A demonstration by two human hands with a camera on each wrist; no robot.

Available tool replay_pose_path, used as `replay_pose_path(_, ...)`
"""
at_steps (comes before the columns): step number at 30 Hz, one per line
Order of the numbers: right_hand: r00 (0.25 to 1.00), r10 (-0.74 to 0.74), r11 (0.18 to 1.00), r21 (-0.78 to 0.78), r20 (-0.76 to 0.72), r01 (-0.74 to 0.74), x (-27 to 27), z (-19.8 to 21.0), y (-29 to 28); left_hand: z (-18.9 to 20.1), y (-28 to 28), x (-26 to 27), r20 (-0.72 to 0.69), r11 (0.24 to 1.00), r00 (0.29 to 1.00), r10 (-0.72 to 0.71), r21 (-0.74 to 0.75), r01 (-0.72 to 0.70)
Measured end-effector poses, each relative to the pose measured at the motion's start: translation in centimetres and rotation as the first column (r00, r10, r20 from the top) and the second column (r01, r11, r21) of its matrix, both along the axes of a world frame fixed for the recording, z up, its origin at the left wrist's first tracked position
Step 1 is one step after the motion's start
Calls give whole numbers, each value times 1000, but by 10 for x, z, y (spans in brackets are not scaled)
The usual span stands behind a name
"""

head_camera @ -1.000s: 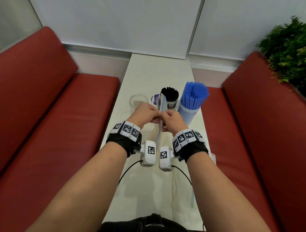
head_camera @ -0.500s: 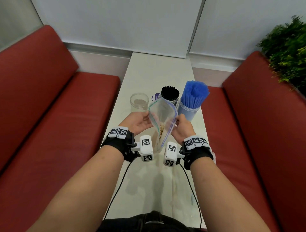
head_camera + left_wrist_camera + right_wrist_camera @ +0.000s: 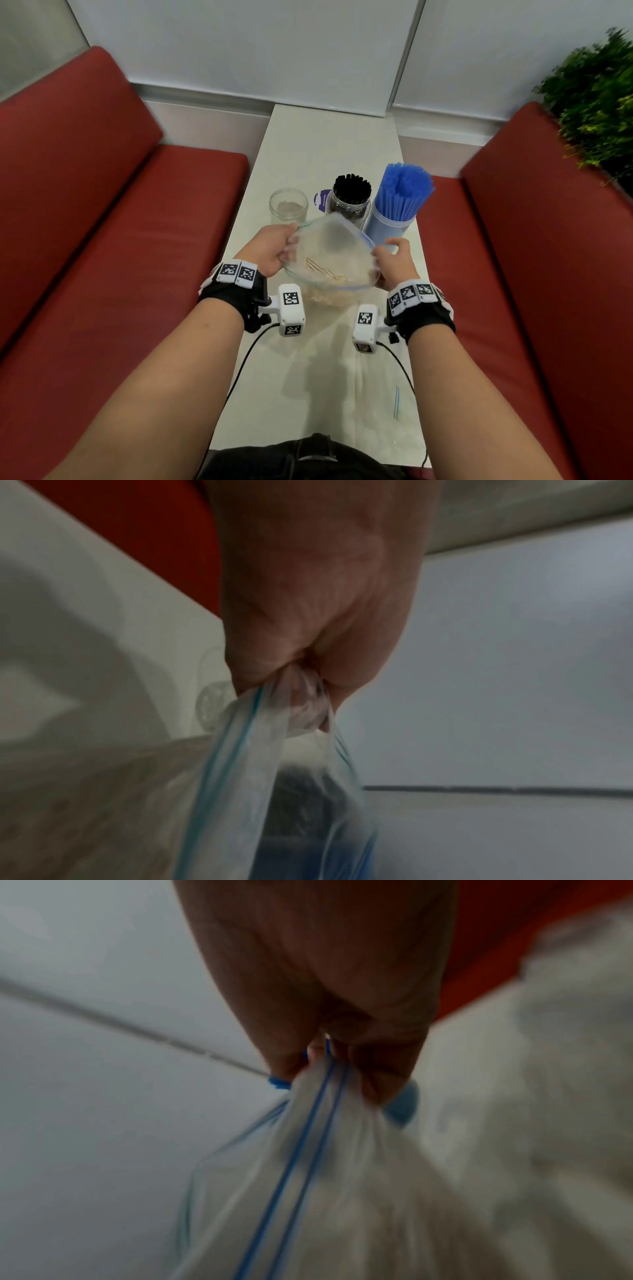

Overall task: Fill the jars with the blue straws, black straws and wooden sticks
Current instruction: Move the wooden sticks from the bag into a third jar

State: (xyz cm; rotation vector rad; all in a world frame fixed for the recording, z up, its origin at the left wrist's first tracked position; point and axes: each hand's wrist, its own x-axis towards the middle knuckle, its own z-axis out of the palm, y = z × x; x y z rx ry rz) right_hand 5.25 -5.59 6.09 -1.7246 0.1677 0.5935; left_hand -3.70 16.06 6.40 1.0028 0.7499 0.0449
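head view: we count three jars on the worktop (image 3: 329, 144). the right jar (image 3: 388, 224) is packed with blue straws (image 3: 406, 190); the middle jar (image 3: 349, 209) holds black straws (image 3: 352, 188); the left jar (image 3: 288, 205) holds no sticks. we judge two of three fills done and the stick fill left. one zip bag (image 3: 330, 253), mouth spread wide, hangs just in front of the jars with the wooden sticks (image 3: 325, 274) low inside; their number cannot be told. the left hand (image 3: 272, 250) and right hand (image 3: 394, 263) each pinch one side of the rim. one loose blue straw (image 3: 396, 402) lies on the near worktop.

left wrist view: one grip, fingers (image 3: 274, 664) curled tight on bunched bag film (image 3: 304, 712).

right wrist view: one grip, fingertips (image 3: 383, 1074) clamped on the zip strip (image 3: 318, 1110). blurred; no sticks visible.
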Motion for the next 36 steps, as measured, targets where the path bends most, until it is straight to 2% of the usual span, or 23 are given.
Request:
replay_pose_path(1,983,153,979,-149,97,-138,0,3,1,1,-3,1,-9,994,999,-46,98,46)
replay_pose_path(3,850,458,857,-381,259,-346,-3,10,12,2,-10,3,-7,961,984,-179,212,177)
replay_pose_path(5,717,609,774,-451,340,-444,-11,19,27,3,-15,3,40,918,944,-328,249,308)
replay_pose_path(6,691,630,762,-456,354,-461,-12,20,35,4,-16,2,75,895,918,-389,268,358)
replay_pose_path(7,705,621,768,-448,342,-458,-15,22,42,7,-16,0,101,868,891,-442,301,396)
replay_pose_path(9,816,511,849,-308,270,-430,-15,16,52,15,-12,-2,54,783,846,-531,413,465)
replay_pose_path(10,881,425,900,-198,207,-388,-15,13,55,19,-9,-3,-50,702,822,-567,492,515)
replay_pose_path(11,930,335,941,-97,152,-323,-13,9,56,21,-5,-4,-219,574,785,-580,574,584)
replay_pose_path(12,959,260,966,-48,114,-256,-11,4,57,22,-2,-6,-420,405,726,-545,626,666)
replay_pose_path(13,971,215,976,-63,107,-209,-8,-1,56,21,2,-9,-605,228,648,-463,625,747)
replay_pose_path(14,977,185,981,-87,108,-176,-5,-6,55,19,6,-13,-726,111,585,-361,589,800)
replay_pose_path(15,981,160,983,-103,107,-149,-2,-10,52,14,8,-18,-790,60,552,-267,558,827)
replay_pose_path(17,995,85,995,-59,53,-81,4,-16,47,6,13,-28,-822,87,539,-183,533,842)
replay_pose_path(19,998,61,997,-54,9,-61,8,-19,42,-5,19,-30,-761,271,604,-237,545,793)
replay_pose_path(20,997,76,996,-49,-12,-76,9,-20,39,-10,18,-29,-638,489,715,-285,545,681)
replay_pose_path(21,993,117,990,-78,-16,-118,10,-20,36,-14,16,-27,-470,772,850,-237,440,459)
replay_pose_path(22,984,177,976,-128,-8,-176,10,-22,34,-14,14,-25,-312,949,940,-141,228,218)
replay_pose_path(23,971,240,955,-176,-7,-238,8,-22,31,-15,15,-24,-238,998,970,-42,31,51)
replay_pose_path(25,954,294,931,-208,-61,-300,4,-27,26,-15,14,-22,-192,952,978,80,-275,-132)
replay_pose_path(28,948,286,924,-223,-139,-311,-4,-35,21,-11,11,-17,-195,892,975,102,-416,-176)
replay_pose_path(30,965,227,945,-209,-132,-251,-4,-40,22,-9,5,-16,-179,901,983,38,-420,-112)
replay_pose_path(33,995,64,977,-196,-82,-79,-1,-38,20,-7,3,-17,-143,960,985,-98,-276,55)
replay_pose_path(36,996,78,995,-65,-51,-81,2,-43,23,-12,7,-17,-117,958,977,-179,-246,147)
